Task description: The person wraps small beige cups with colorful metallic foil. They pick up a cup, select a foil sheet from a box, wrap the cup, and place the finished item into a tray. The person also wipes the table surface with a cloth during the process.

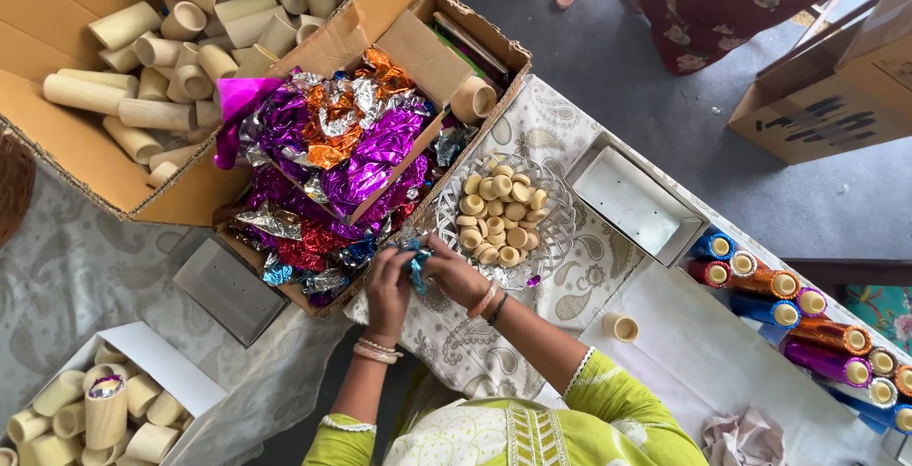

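1. Cardboard makes up the biggest thing in view: a large open box (66, 133) at the upper left, heaped with plain cream tubes (180, 38).
2. Next to it, a smaller box (418, 48) overflows with crinkled foil sheets (361, 157) in purple, orange, silver and red.
3. Along the right edge of a patterned cloth (456, 342), finished tubes wrapped in shiny foil (807, 323) lie in a row, blue, orange and purple.
4. An empty white tray (632, 202) sits between that row and a clear glass bowl (560, 224) full of small cream caps (499, 219).
5. Just below the bowl, the person's two hands meet. The left hand (389, 285) and right hand (456, 276) both close around a piece of blue foil (416, 262), pinched between them; whether a tube sits inside it is hidden.
6. One bare short tube (622, 326) stands alone on a white sheet, well apart from the hands.
7. Judging by this, the step in hand is wrapping with foil; the next move likely calls for firm, even pressing so the thin foil smooths without tearing.
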